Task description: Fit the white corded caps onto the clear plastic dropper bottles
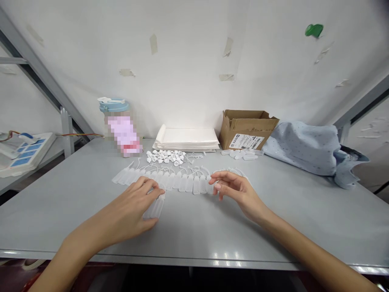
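A long row of small translucent plastic bottles [188, 183] lies on the grey table, thin white cords trailing from their tops. In front of the row's left part, my left hand [133, 207] is curled around a few more clear plastic bottles [157, 207], thumb at their near end and fingertips at the far end. The palm partly hides them. At the row's right part hovers my right hand [235, 190], fingers bent and apart, fingertips close to the bottles. Whether it touches one is unclear. Behind the row sits a pile of white caps [167, 156].
Loose white cords [195, 157] lie beside the caps. Along the wall stand a blue-lidded cup [114, 106], a stack of white sheets [188, 140] and a cardboard box [247, 129]. Loose clear pieces [243, 154] and a light-blue cloth [304, 148] lie at right.
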`<state>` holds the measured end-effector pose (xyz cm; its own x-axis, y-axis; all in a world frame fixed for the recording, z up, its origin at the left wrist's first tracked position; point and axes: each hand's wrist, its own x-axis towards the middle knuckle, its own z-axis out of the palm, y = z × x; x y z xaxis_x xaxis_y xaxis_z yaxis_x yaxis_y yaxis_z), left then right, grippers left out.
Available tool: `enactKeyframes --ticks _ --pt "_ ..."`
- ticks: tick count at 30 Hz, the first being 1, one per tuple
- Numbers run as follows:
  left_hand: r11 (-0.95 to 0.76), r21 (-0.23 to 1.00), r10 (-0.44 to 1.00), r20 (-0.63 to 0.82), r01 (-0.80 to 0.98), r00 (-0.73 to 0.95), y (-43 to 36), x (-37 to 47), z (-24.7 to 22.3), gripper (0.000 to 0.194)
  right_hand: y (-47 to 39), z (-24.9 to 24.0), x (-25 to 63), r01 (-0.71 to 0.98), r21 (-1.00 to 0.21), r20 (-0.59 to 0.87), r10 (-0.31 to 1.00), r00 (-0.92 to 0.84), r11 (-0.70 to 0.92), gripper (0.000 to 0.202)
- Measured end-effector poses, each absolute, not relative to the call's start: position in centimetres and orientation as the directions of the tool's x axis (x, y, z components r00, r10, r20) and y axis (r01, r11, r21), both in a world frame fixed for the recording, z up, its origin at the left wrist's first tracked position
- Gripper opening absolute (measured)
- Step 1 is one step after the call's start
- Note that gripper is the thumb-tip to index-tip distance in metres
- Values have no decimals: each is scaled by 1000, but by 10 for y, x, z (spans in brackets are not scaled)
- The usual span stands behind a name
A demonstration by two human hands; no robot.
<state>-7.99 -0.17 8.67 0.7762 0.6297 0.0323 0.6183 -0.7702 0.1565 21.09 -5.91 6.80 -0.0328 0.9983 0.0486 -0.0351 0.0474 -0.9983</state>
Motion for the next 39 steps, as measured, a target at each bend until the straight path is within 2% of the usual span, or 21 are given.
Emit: enactKeyframes --ticks 14,17,20,23,24,26,28,34,39 --pt "-756 164 641 -16 634 768 2 -83 87 38 -58 69 215 -26 -997 80 997 -16 79 20" --pt "-749 200 644 -8 632 765 3 -80 92 34 -53 73 226 27 -991 132 990 48 130 21" --pt "-743 239 646 11 625 763 7 -70 100 32 -43 75 247 175 -962 240 953 185 208 23" --pt "-744 260 641 14 616 768 16 -52 108 32 -31 74 278 516 -838 373 876 307 176 26" --pt "-745 262 638 10 614 770 21 -44 111 32 -27 72 288 568 -809 391 859 331 149 26" --pt "-747 264 632 -5 610 775 33 -26 116 30 -20 67 308 642 -759 418 835 357 106 25" --pt "-735 214 653 -28 643 757 48 -8 118 29 -13 60 324 723 -687 460 816 351 76 24" --pt "-734 107 671 -39 670 741 93 39 110 17 4 39 351 900 -428 554 811 188 84 26" --pt "-736 140 665 -36 663 746 108 58 96 29 9 28 363 956 -290 527 841 122 43 30"
